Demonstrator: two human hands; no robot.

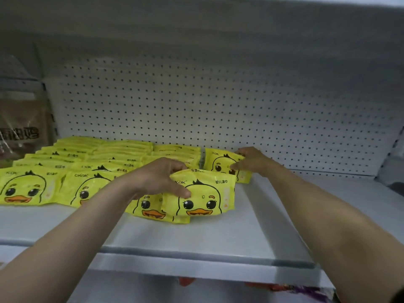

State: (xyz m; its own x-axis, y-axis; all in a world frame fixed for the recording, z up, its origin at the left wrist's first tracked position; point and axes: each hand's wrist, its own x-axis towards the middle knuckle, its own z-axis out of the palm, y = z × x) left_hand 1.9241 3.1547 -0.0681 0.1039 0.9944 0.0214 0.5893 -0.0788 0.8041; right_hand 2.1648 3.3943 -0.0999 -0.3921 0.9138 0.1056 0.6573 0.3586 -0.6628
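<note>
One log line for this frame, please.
activity: stocking shelf | left hand: grips front duck pack | right hand: pinches rear duck pack | rest: pack rows at left

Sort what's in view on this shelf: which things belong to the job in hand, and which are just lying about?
In the job: front duck pack, held by the left grip; rear duck pack, held by the right grip; shelf.
Lying about: rows of duck packs at left; brown bag; pegboard wall.
</note>
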